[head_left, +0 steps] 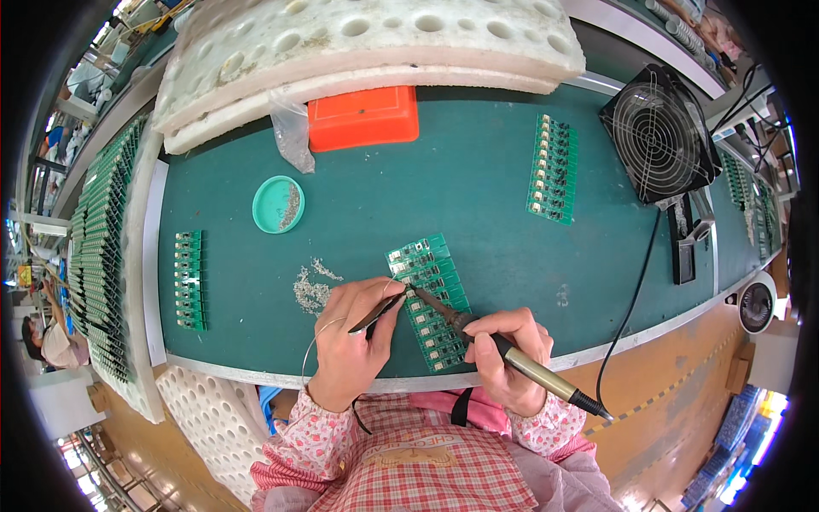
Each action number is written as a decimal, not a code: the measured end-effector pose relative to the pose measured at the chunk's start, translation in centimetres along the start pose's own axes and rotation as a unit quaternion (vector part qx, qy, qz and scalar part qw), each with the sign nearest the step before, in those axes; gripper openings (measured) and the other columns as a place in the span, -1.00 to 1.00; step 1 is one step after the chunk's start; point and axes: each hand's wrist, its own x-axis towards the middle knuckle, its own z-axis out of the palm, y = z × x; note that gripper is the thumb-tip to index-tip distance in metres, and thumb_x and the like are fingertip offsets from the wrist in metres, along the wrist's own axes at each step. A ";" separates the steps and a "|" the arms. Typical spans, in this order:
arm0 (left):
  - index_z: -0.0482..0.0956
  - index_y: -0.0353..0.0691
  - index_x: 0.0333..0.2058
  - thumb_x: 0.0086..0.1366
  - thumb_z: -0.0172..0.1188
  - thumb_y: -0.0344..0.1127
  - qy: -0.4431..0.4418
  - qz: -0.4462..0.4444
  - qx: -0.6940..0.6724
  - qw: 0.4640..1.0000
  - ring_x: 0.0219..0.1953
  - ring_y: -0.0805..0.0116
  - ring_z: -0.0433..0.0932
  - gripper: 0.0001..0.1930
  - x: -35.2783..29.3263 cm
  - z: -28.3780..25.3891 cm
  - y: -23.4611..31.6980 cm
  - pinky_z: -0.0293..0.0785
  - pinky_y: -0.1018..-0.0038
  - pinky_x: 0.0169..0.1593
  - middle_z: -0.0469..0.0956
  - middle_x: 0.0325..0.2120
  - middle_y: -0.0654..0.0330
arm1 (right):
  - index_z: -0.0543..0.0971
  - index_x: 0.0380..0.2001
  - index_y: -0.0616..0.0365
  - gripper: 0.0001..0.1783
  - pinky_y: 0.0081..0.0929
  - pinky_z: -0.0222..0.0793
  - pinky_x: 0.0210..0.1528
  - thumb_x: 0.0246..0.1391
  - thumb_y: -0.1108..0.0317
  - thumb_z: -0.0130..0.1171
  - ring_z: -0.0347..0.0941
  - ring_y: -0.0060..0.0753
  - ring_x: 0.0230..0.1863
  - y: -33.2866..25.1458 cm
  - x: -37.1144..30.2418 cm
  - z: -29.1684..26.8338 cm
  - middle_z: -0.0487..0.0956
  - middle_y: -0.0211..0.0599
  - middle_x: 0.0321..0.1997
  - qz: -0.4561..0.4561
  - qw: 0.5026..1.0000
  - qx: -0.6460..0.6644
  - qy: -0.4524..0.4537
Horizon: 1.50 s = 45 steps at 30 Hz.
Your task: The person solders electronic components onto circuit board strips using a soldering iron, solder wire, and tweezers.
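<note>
A green panel of small circuit boards (433,332) lies at a slant on the table before me. My right hand (512,363) grips a soldering iron (539,373), whose tip reaches the panel's left side in its upper half. Pinched in my left hand (345,354) is a pair of black tweezers (375,314), with the points by the iron's tip. A thin solder wire (307,354) loops along the same hand toward that spot. Whether the tweezers grasp a part is too small to make out. Left of this hand lies a scatter of tiny components (311,292).
A green round dish (263,205) holds more small parts. Behind it are a plastic bag (293,136), a red-orange box (363,119) and white foam slabs (367,55). More board panels (553,171) lie right and left. A black fan (655,132) and iron stand (685,247) are at right.
</note>
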 end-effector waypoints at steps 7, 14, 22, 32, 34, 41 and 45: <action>0.61 -0.26 -0.21 0.09 0.31 -0.63 0.003 0.004 0.010 1.000 -0.27 0.13 0.61 -0.73 0.6 0.2 0.0 0.50 0.36 -0.18 0.65 -0.28 0.11 | 0.55 -0.29 0.19 -0.87 -0.56 0.37 -0.59 0.10 0.48 0.30 0.47 -0.53 -0.67 0.5 0.6 0.1 0.62 -0.32 -0.54 -0.014 1.000 -0.005 -0.002; 0.62 -0.28 -0.23 0.13 0.28 -0.64 0.018 -0.013 0.011 1.000 -0.28 0.17 0.62 -0.78 0.4 0.4 0.3 0.51 0.41 -0.18 0.65 -0.29 0.12 | 0.55 -0.29 0.19 -0.86 -0.55 0.37 -0.59 0.09 0.49 0.30 0.48 -0.51 -0.66 0.5 0.6 0.1 0.61 -0.33 -0.55 -0.020 1.000 -0.008 -0.007; 0.62 -0.28 -0.22 0.14 0.29 -0.63 0.027 -0.007 0.017 0.999 -0.28 0.16 0.64 -0.78 0.4 0.6 0.4 0.53 0.41 -0.18 0.65 -0.28 0.11 | 0.55 -0.28 0.19 -0.84 -0.54 0.35 -0.60 0.06 0.52 0.30 0.47 -0.49 -0.67 0.4 0.6 0.2 0.58 -0.35 -0.58 -0.019 1.000 -0.018 -0.008; 0.61 -0.29 -0.21 0.10 0.29 -0.67 0.019 0.015 0.031 0.999 -0.25 0.14 0.63 -0.73 0.4 0.5 0.4 0.53 0.38 -0.17 0.66 -0.28 0.10 | 0.53 -0.31 0.21 -0.84 -0.51 0.37 -0.60 0.03 0.53 0.30 0.48 -0.44 -0.67 0.6 0.4 -0.1 0.61 -0.29 -0.55 -0.055 0.998 -0.025 0.004; 0.61 -0.30 -0.21 0.09 0.29 -0.68 0.019 0.018 0.031 0.999 -0.25 0.14 0.63 -0.73 0.4 0.5 0.4 0.53 0.38 -0.16 0.66 -0.28 0.10 | 0.53 -0.31 0.22 -0.84 -0.51 0.37 -0.60 0.03 0.53 0.30 0.48 -0.43 -0.67 0.6 0.3 -0.1 0.61 -0.28 -0.54 -0.056 0.998 -0.030 0.006; 0.61 -0.30 -0.21 0.10 0.28 -0.68 0.019 0.009 0.028 0.999 -0.23 0.14 0.63 -0.74 0.4 0.5 0.5 0.53 0.39 -0.14 0.66 -0.27 0.09 | 0.53 -0.32 0.23 -0.86 -0.50 0.37 -0.60 0.06 0.50 0.28 0.46 -0.43 -0.68 0.7 0.3 0.0 0.62 -0.26 -0.54 -0.058 0.998 -0.007 0.025; 0.62 -0.32 -0.22 0.12 0.27 -0.67 0.023 -0.003 0.020 1.000 -0.24 0.20 0.64 -0.77 0.2 0.5 0.4 0.53 0.43 -0.14 0.66 -0.27 0.09 | 0.53 -0.33 0.23 -0.88 -0.49 0.35 -0.61 0.06 0.50 0.26 0.44 -0.45 -0.70 0.8 0.2 0.2 0.59 -0.29 -0.58 -0.067 0.997 0.002 0.049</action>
